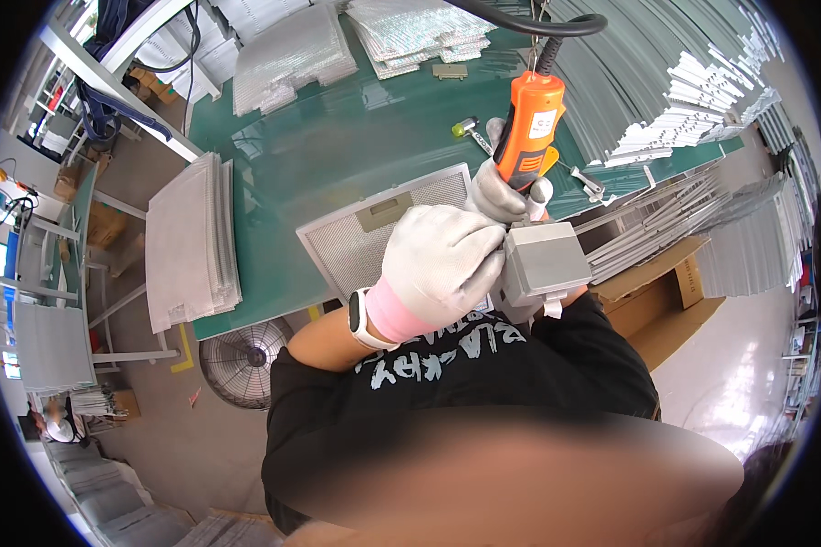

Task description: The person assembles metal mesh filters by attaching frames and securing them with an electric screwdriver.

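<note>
My right hand (499,193), in a pale grey glove, is wrapped round an orange electric screwdriver (531,123) that hangs upright from a cable. Its lower end and tip are hidden behind the hands. Close beside it, my left hand (440,263), in a white glove with a pink cuff, has its fingers closed in a pinch. Whatever they hold cannot be made out. Beneath the left hand, a framed metal mesh filter panel (348,244) with a small latch plate (385,211) lies at the table's near edge. A grey box (549,260) covers part of the right wrist.
The green table (310,155) bears stacked mesh panels (292,59) at the back and more at the left (187,242). A small hammer (470,130) lies by the screwdriver. Metal strips (634,82) pile up at right, above a cardboard box (666,310). A floor fan (244,363) stands below.
</note>
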`<state>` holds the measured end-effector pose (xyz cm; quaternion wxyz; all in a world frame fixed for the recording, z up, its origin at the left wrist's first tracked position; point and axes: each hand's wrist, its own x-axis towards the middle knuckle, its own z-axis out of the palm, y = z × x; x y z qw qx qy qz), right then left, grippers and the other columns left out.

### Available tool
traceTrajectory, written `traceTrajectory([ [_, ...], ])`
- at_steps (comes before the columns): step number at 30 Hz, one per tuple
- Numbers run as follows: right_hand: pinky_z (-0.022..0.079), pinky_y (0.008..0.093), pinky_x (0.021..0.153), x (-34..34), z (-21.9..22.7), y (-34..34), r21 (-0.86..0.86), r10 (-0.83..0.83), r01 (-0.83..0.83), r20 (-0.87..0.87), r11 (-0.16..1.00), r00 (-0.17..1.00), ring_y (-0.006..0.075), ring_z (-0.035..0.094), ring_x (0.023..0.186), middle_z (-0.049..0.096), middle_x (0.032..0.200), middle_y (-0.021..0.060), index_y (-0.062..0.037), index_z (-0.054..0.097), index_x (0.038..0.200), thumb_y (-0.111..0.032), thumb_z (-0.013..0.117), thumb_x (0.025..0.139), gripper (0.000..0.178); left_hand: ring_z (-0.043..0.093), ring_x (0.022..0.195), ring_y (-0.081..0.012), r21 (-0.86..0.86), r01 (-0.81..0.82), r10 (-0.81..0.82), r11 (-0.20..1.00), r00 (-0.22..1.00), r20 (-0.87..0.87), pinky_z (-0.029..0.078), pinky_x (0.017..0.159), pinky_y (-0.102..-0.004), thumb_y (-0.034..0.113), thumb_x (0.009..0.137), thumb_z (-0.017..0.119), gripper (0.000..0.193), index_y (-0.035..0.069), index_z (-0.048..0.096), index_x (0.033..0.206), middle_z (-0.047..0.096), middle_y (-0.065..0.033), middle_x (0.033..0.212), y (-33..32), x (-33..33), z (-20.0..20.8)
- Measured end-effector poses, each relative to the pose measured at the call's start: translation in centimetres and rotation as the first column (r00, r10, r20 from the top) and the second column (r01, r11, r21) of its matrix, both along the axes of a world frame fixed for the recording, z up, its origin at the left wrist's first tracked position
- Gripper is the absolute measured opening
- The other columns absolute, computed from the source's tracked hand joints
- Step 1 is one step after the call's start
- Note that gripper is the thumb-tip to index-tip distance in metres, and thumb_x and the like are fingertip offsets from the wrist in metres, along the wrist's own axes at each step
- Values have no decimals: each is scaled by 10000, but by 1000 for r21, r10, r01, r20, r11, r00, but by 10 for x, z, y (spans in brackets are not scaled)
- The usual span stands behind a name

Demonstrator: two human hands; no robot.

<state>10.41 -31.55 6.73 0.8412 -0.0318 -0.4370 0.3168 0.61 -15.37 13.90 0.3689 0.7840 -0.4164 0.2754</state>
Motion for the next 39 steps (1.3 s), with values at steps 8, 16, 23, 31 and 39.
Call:
traceTrajectory([
  [8,352,304,524,-8,1,-4,-81,-96,93,-45,992,994,122,413,474,457,626,0,-182,231,1526,-217,779,777,929,596,692,-288,77,-3,2,997,1000,12,453,647,-392,35,656,704,193,57,639,837,620,-78,779,3,0,11],
  [16,337,300,510,-4,5,-6,-136,-93,96,27,986,995,137,405,476,455,620,4,-190,247,1514,-200,786,755,931,579,698,-298,-84,154,-167,984,969,-179,468,651,-385,-24,691,622,124,48,591,787,592,-80,757,7,10,2],
  [23,308,246,413,-9,8,-7,-207,-187,171,-58,963,981,92,384,419,454,565,-4,-171,279,1462,-249,839,732,923,559,679,-213,-284,243,-336,928,875,-349,453,638,-322,-32,763,559,65,18,590,792,587,-73,776,11,12,7],
  [31,379,274,494,-16,9,-5,-340,-333,298,-49,892,942,120,449,494,515,650,22,-73,271,1511,-282,838,720,995,540,688,-145,-326,266,-381,907,848,-368,429,631,-272,-30,785,556,62,-2,608,805,590,-66,790,5,21,37],
  [39,424,285,503,-27,-8,-41,-493,-472,319,-222,809,853,113,517,558,564,704,40,-32,291,1490,-255,836,676,1005,594,758,-237,-56,425,-415,903,900,132,444,661,-340,91,729,755,121,79,647,782,621,-41,885,-36,43,70],
])
